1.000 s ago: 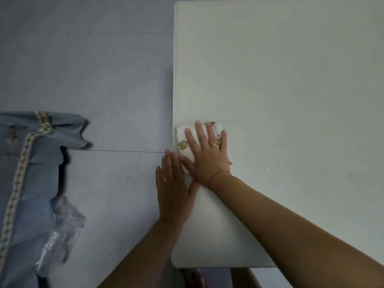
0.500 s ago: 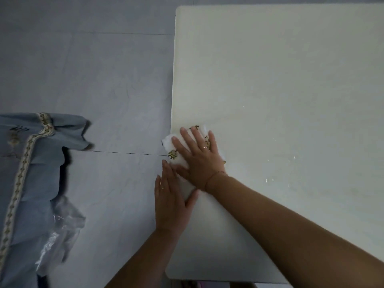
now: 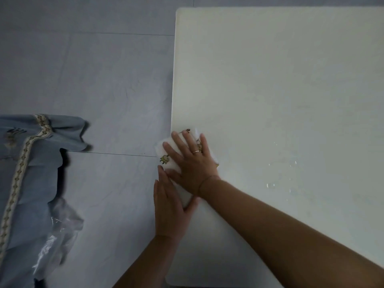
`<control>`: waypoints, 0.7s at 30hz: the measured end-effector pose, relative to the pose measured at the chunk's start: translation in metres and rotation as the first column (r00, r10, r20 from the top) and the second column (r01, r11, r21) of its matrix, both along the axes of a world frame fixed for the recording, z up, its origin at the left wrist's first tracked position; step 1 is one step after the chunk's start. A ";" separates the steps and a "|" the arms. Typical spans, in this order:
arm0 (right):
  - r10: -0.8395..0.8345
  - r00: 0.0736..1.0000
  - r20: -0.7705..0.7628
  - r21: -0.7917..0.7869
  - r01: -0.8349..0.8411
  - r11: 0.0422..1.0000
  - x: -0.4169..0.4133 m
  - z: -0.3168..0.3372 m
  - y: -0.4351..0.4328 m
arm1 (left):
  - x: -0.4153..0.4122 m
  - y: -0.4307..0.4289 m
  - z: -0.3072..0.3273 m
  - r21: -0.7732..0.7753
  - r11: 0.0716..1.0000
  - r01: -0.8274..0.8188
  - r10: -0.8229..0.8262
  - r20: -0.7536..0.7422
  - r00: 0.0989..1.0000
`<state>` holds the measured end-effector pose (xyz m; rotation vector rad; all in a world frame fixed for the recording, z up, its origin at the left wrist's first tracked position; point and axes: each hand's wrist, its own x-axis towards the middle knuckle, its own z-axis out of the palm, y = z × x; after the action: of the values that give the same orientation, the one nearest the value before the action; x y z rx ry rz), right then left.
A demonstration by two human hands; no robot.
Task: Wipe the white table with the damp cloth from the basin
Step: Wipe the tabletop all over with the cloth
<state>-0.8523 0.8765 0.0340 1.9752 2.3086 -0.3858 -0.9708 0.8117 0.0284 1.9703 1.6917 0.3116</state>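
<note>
Head view. We see the cloth (image 3: 166, 153) as a folded white pad with small yellow-green printed figures. It lies at the left edge of the table (image 3: 280, 80), and its left corner overhangs that edge above the floor (image 3: 104, 80).

The right hand (image 3: 191, 161) lies flat on the cloth with fingers spread, pressing rather than gripping; a ring shows on one finger. The left hand (image 3: 169, 206) is also flat, fingers together, placed along the table edge just nearer than the cloth, its fingertips touching the cloth's near side.

To the right of the hands the tabletop is bare, with scattered water drops (image 3: 280, 171) near the right forearm. The table's far-left and near-left corners are both visible. On the floor, well apart to the left, we see blue fabric (image 3: 31, 163) with patterned trim and clear plastic (image 3: 60, 229).
</note>
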 end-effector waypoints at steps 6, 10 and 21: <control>-0.486 0.873 0.047 0.024 0.485 0.874 0.078 -0.008 0.038 | -0.002 0.002 0.001 0.026 0.990 0.135 -0.130 -0.152 0.980; -0.415 0.909 0.031 0.027 0.414 0.910 0.027 -0.006 0.027 | 0.000 0.004 0.001 0.065 0.979 0.191 -0.165 -0.284 0.944; -0.657 0.752 0.061 0.016 0.657 0.754 0.106 -0.008 0.076 | 0.044 0.080 0.012 0.163 0.977 0.138 -0.106 -0.192 0.976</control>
<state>-0.7467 0.9527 0.0260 2.7053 1.4812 -0.3527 -0.9269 0.8916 0.0402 2.2839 1.6929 0.2481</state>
